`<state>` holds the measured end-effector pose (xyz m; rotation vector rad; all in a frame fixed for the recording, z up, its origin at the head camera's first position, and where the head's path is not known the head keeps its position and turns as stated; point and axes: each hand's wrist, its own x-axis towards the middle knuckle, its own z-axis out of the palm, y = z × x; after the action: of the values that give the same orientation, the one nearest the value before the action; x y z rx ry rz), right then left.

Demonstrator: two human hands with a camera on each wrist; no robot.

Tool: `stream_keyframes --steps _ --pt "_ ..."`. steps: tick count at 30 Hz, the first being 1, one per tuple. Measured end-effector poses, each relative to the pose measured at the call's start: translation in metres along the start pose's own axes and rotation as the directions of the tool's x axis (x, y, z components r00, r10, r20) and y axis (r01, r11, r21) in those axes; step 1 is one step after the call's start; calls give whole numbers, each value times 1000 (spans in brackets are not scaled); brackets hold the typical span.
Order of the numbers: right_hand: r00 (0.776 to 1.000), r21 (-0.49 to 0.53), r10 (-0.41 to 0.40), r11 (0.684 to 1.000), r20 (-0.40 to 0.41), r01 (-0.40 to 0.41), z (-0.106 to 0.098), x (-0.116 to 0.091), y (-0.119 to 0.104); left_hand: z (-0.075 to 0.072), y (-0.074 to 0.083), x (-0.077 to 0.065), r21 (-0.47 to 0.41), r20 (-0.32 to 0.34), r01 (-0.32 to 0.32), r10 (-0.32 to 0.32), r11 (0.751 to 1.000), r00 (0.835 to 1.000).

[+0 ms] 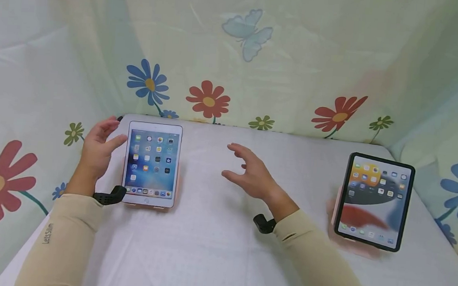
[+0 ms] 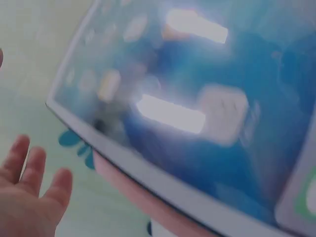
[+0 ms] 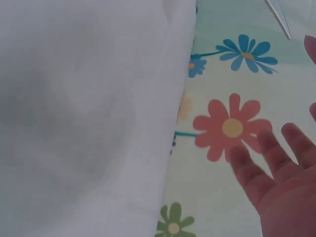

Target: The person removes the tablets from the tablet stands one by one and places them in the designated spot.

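A white-framed tablet leans upright on a pink stand, its screen lit with rows of app icons. My left hand is at the tablet's left side, thumb near the upper frame and fingers loosely bent. In the left wrist view the fingers lie apart from the tablet's edge, and nothing is in them. Between the two tablets, over the white cloth, hovers my right hand, thumb and fingers spread and holding nothing. The right wrist view shows its fingers relaxed.
To the right, a black-framed tablet stands tilted on another pink stand. White cloth covers the table. A flowered curtain rises behind it and on both sides. Each wrist carries a small black camera.
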<state>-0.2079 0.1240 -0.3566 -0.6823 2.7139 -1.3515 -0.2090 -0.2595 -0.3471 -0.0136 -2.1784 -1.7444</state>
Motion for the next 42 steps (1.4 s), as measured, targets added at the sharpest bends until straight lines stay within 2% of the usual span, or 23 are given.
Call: stream_keyframes --steps 2,5,10,14,19,23,34,40,42 --pt "1000 63 -3 998 -6 3 8 5 -4 -6 -9 1 -140 51 47 -40 989 998" --pt "1000 127 -9 992 -7 10 20 12 -8 -12 -18 1 -258 135 109 -76 960 988" --pt "1000 178 -22 984 -9 23 35 25 -13 -17 -22 3 -219 219 154 -105 964 970" --pt "1000 194 0 981 8 -1 44 33 -15 -17 -25 8 -244 252 176 -113 954 961" --pt "999 196 36 980 26 -40 52 41 -19 -20 -27 13 -214 292 208 -141 954 946" --pt "998 181 36 982 50 -45 55 49 -25 -21 -27 17 -194 321 223 -153 955 935" --pt "994 165 28 985 108 -46 49 69 -40 -17 -26 22 -261 366 250 -144 932 919" --pt "993 166 35 985 113 -54 52 74 -47 -10 -24 26 -242 446 301 -170 922 879" --pt "993 170 40 984 113 -59 52 76 -48 -8 -24 27 -235 461 306 -171 923 871"
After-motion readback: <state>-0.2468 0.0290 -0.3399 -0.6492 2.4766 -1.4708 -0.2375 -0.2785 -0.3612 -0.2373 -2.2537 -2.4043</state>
